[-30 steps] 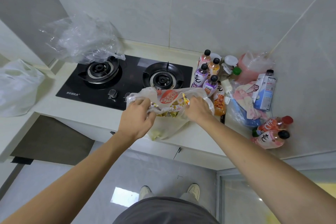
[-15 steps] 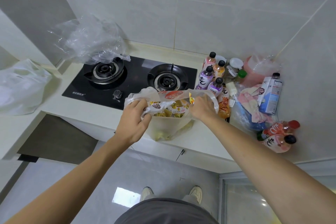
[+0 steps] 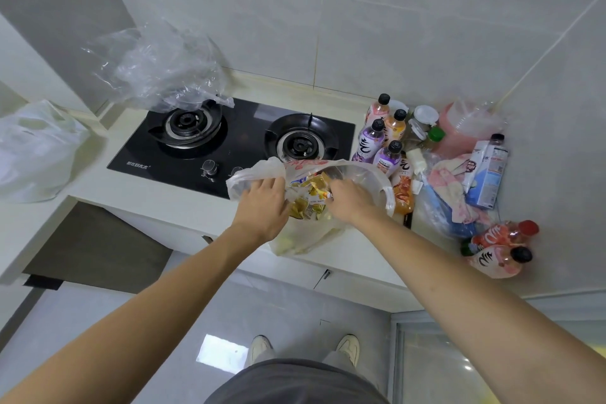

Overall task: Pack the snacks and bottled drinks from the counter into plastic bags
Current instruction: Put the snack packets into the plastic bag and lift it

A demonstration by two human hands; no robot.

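Note:
A thin white plastic bag [image 3: 305, 236] stands at the counter's front edge, filled with yellow snack packets [image 3: 311, 193]. My left hand [image 3: 262, 207] grips the bag's left handle and rim. My right hand [image 3: 351, 203] grips the bag's right side, with its handle loop [image 3: 388, 193] hanging beside it. Several bottled drinks [image 3: 377, 138] with black caps stand just behind the bag. Two more bottles [image 3: 498, 249] lie on their sides at the counter's right end.
A black two-burner gas hob [image 3: 229, 141] lies behind the bag, with a crumpled clear bag [image 3: 157, 69] over its left burner. A white bag [image 3: 29, 151] sits at far left. A blue-white carton [image 3: 485, 174], pink cloth, jars and a pink container crowd the right corner.
Both hands have drawn closer together over the bag's mouth, pulling its rim inward over the snacks. The view has shifted slightly.

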